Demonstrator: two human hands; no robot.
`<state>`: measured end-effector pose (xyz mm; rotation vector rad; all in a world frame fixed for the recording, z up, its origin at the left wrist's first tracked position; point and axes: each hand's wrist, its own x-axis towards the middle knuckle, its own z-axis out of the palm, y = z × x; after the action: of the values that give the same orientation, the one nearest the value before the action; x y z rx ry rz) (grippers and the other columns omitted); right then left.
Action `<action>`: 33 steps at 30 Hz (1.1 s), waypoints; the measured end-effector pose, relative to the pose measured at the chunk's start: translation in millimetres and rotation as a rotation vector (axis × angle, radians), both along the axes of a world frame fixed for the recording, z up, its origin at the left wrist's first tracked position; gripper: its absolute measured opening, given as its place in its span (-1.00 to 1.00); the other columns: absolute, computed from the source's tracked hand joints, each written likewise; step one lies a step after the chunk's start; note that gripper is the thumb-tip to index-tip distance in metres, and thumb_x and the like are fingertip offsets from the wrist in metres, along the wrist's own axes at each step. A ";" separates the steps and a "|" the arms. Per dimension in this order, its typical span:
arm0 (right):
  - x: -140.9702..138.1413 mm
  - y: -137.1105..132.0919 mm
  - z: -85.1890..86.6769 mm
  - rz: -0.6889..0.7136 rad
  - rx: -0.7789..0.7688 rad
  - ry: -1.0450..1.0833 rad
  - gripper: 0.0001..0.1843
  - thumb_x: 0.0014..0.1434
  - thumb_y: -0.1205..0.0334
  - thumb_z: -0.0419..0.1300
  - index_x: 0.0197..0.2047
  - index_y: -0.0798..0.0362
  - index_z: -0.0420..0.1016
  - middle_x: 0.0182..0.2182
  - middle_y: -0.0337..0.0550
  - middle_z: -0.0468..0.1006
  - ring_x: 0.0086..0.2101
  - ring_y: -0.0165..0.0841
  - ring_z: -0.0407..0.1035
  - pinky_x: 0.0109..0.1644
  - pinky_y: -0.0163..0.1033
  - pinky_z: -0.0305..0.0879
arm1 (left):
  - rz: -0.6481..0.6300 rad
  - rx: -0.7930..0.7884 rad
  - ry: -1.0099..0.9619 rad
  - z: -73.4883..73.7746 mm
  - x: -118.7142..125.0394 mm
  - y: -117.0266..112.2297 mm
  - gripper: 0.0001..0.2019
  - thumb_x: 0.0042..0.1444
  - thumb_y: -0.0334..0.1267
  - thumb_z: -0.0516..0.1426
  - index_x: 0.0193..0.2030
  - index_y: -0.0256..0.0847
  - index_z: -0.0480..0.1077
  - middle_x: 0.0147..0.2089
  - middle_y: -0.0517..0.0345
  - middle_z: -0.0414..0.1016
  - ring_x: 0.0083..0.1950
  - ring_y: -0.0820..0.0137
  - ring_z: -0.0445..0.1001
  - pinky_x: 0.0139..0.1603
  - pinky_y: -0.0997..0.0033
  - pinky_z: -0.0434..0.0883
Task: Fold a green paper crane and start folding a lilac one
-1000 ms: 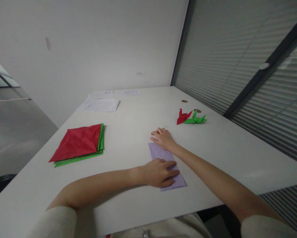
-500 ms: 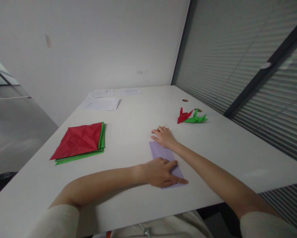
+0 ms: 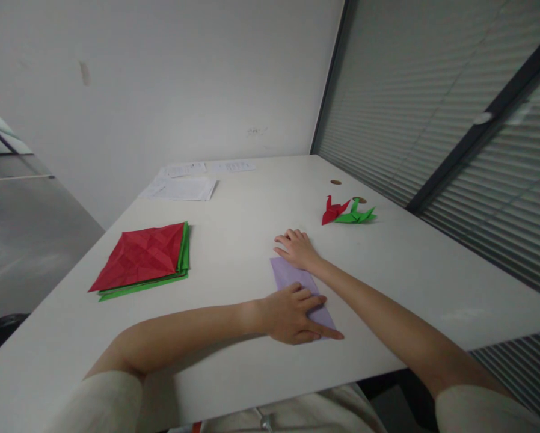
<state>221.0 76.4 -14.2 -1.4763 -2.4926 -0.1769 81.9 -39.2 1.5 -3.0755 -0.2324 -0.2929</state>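
Observation:
A folded sheet of purple paper (image 3: 285, 273) lies on the white table, longer than it is wide. Across its near half rests my left hand (image 3: 292, 314), fingers spread and the index finger reaching past the near right corner. At the far end of the sheet is my right hand (image 3: 297, 249), laid on the table with its fingers apart, the heel of the palm over the paper's far edge. Both hands cover parts of the paper, so some of its folds are hidden.
To the left sits a stack of creased red and green paper (image 3: 148, 255). A red paper crane (image 3: 332, 211) and a green paper crane (image 3: 356, 214) stand at the right, near two round table holes. White printed sheets (image 3: 184, 189) lie at the back left.
My left hand has shifted slightly toward me along the purple paper's near end, covering more of its near edge. My right hand stays in place.

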 end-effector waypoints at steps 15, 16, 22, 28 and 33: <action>-1.5 26.2 -0.7 -0.048 0.033 0.025 -0.55 0.31 -0.08 -0.07 0.05 -0.02 0.42 -0.09 0.01 0.41 -0.07 -0.13 0.25 0.01 -0.07 0.05 | -0.021 -0.193 -0.015 -3.9 -2.6 1.5 -0.55 0.28 -0.03 -0.03 0.30 0.16 0.17 0.47 0.01 -0.20 0.44 -0.09 -0.15 0.34 -0.13 0.02; -0.2 28.0 -1.1 -0.072 0.036 0.067 -0.56 0.33 -0.05 -0.10 0.05 -0.01 0.43 -0.09 0.01 0.42 -0.07 -0.14 0.26 0.01 -0.08 0.07 | -0.016 -0.193 -0.016 -3.7 -2.8 1.3 -0.56 0.28 -0.03 -0.03 0.30 0.17 0.18 0.47 0.02 -0.21 0.44 -0.09 -0.14 0.34 -0.12 0.02; 18.5 5.9 -2.4 -0.098 0.057 0.282 -0.52 0.36 -0.02 -0.20 0.08 0.02 0.39 -0.07 0.01 0.41 -0.07 -0.18 0.29 0.03 -0.09 0.14 | 0.031 -0.193 -0.013 -2.9 -4.2 1.5 -0.55 0.28 -0.01 -0.03 0.30 0.16 0.18 0.48 0.04 -0.24 0.43 -0.09 -0.14 0.36 -0.08 -0.01; 31.2 -27.0 -9.0 0.069 -0.003 -0.003 -0.35 0.30 -0.20 -0.20 0.27 -0.04 0.25 0.06 0.11 0.34 0.06 -0.06 0.18 0.14 0.06 0.05 | 0.002 -0.205 -0.011 -4.8 -3.3 3.5 -0.55 0.29 -0.03 -0.05 0.31 0.11 0.18 0.48 0.06 -0.22 0.46 0.03 -0.22 0.39 -0.01 -0.04; 25.9 -6.1 -11.6 0.023 -0.080 -0.089 -0.33 0.30 -0.20 -0.25 0.36 -0.10 0.09 0.20 0.10 0.23 0.23 0.01 0.00 0.25 0.14 -0.09 | -0.026 -0.172 0.008 -4.0 -2.5 2.0 -0.55 0.33 -0.09 -0.13 0.33 0.04 0.14 0.45 0.01 -0.10 0.45 0.15 -0.10 0.39 0.03 -0.02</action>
<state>246.9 70.3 -25.8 -1.5009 -2.6139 -0.1436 79.4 -37.2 -2.6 -3.2512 -0.2296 -0.2757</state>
